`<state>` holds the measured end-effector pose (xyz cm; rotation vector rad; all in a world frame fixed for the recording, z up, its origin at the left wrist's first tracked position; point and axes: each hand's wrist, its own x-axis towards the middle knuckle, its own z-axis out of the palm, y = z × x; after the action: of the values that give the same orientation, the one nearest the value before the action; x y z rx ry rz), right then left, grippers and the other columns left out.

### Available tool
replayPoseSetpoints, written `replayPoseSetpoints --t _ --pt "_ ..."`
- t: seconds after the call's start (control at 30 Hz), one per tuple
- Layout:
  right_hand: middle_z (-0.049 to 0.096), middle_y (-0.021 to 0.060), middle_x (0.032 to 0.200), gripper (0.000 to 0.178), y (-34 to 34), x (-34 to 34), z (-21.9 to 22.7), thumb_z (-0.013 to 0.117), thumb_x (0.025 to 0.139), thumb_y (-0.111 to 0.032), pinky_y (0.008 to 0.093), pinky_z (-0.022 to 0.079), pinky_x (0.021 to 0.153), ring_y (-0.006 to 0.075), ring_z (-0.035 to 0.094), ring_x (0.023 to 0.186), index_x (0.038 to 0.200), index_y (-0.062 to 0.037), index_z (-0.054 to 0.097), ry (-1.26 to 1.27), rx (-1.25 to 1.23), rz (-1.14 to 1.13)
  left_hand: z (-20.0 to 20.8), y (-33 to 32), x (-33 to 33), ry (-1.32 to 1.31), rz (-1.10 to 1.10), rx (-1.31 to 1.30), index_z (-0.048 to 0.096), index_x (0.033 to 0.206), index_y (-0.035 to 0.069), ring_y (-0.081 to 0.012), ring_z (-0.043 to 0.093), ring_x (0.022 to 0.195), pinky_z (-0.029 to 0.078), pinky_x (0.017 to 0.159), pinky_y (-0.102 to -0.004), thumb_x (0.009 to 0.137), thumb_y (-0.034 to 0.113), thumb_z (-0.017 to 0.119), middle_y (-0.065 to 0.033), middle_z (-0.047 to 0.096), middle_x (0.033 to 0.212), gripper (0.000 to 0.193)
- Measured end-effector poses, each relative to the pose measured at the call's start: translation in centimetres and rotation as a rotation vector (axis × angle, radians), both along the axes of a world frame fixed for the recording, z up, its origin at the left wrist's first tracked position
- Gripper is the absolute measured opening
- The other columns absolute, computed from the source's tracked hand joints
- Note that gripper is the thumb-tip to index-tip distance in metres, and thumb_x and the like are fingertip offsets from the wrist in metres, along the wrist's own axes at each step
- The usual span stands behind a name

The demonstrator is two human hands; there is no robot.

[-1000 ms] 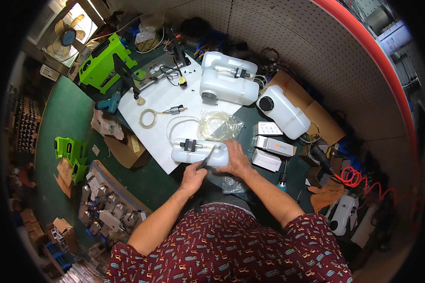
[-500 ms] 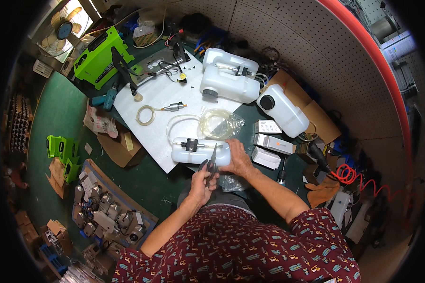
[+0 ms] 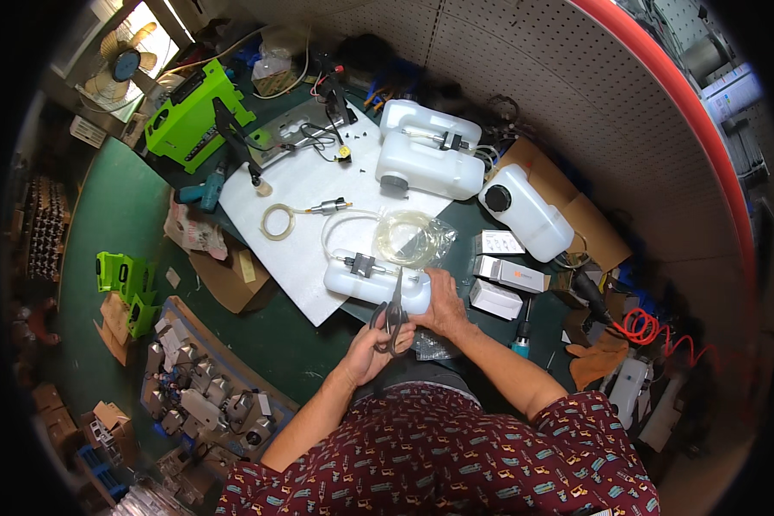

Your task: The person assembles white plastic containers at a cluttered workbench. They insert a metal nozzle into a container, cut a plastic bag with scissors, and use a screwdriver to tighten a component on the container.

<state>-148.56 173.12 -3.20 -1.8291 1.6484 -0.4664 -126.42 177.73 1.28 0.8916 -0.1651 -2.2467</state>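
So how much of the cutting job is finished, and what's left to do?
Two white tanks at the back already have hoses fitted. Right now the left hand holds scissors, blades up, against the small white tank that the right hand steadies. A bag of clear tubing and another tank seem untouched.

Far left: green machine housing (image 3: 189, 116). Far centre: two white plastic tanks (image 3: 426, 150) (touching). Right: small boxes (image 3: 503, 271), orange coiled hose (image 3: 649, 331).

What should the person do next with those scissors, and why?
Probably close the scissors on the clear tube at the small white tank: the left hand points the blades up at it, while the right hand steadies the tank's end.
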Motion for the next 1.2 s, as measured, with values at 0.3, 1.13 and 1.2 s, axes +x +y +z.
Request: replayPoseSetpoints --t 0.3,1.13,1.2 --pt "0.047 0.0157 0.143 0.112 0.3 0.2 1.1 0.101 0.057 -0.029 0.0538 0.053 0.104 0.0414 0.047 0.135 0.148 -0.0068 0.04 -0.006 0.037 -0.006 7.2 -3.8 3.6 -1.279 -1.099 -0.803 0.02 0.168 0.004 -0.0489 0.047 0.142 0.043 0.117 -0.0479 0.092 0.011 0.054 -0.0356 0.048 0.152 0.084" --pt "0.048 0.017 0.138 0.11 0.5 -0.1 0.8 0.101 0.056 -0.03 0.0537 0.053 0.102 0.0412 0.049 0.131 0.146 -0.0069 0.042 -0.058 -0.013 0.008 2.7 -7.3 2.0 -1.307 -1.46 -0.634 0.028 0.149 0.005 -0.048 0.067 0.116 0.053 0.096 -0.0536 0.093 0.019 0.07 -0.032 0.069 0.12 0.071" --pt "0.049 0.0166 0.137 0.109 0.4 0.0 0.9 0.101 0.056 -0.03 0.0542 0.053 0.102 0.0409 0.05 0.13 0.145 -0.0073 0.043 -0.057 -0.008 0.019 4.0 -8.2 2.3 -1.392 -1.652 -0.669 0.029 0.149 0.007 -0.0458 0.068 0.117 0.054 0.096 -0.0529 0.093 0.023 0.071 -0.0292 0.069 0.124 0.072"
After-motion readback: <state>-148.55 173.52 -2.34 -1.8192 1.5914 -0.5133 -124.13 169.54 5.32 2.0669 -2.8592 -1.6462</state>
